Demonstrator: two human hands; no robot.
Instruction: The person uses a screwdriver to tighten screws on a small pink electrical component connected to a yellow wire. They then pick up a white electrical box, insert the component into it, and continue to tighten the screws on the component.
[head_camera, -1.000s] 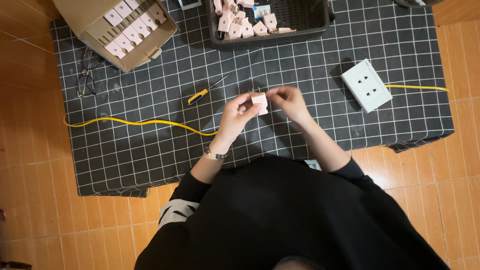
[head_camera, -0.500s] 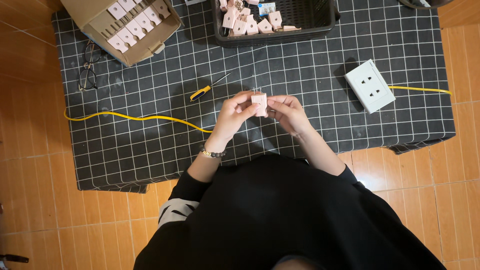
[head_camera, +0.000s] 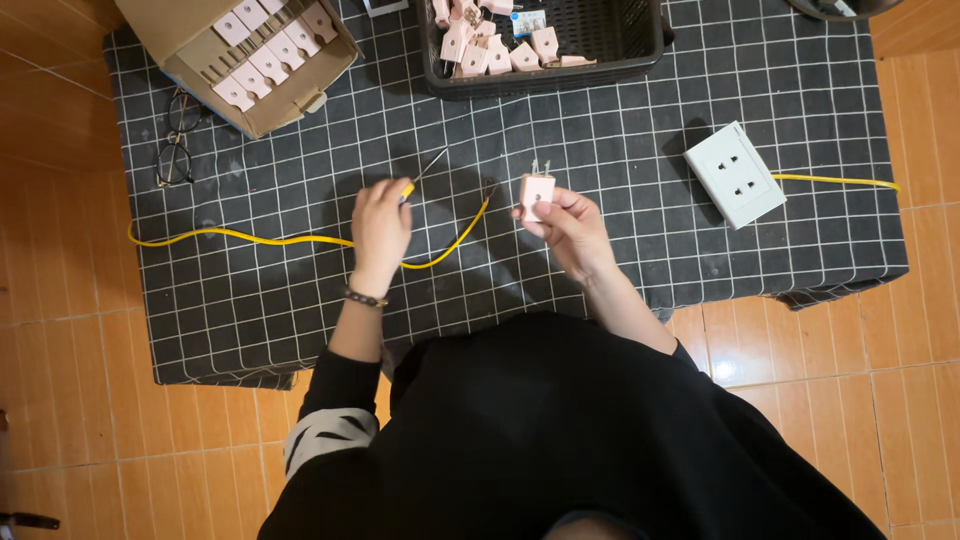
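Table cloth (head_camera: 620, 140): black, white grid. Plug adapter (head_camera: 536, 190): pale pink. Cable (head_camera: 250, 239): yellow. Screwdriver (head_camera: 418, 178): yellow handle. Socket block (head_camera: 735, 174): white. Basket (head_camera: 640, 45): black. Floor (head_camera: 60, 360): orange tiles

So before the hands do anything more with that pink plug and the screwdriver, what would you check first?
1. Right hand holds the pink plug firmly: ok.
2. Plug prongs point up, away from the fingers: ok.
3. Left hand has the yellow-handled screwdriver: ok; it is at the handle, though the grip is partly hidden.
4. Yellow cable lies free on the checked cloth: ok.
5. Cable end joined to the plug: cannot tell.
6. White socket block lies apart from both hands: ok.
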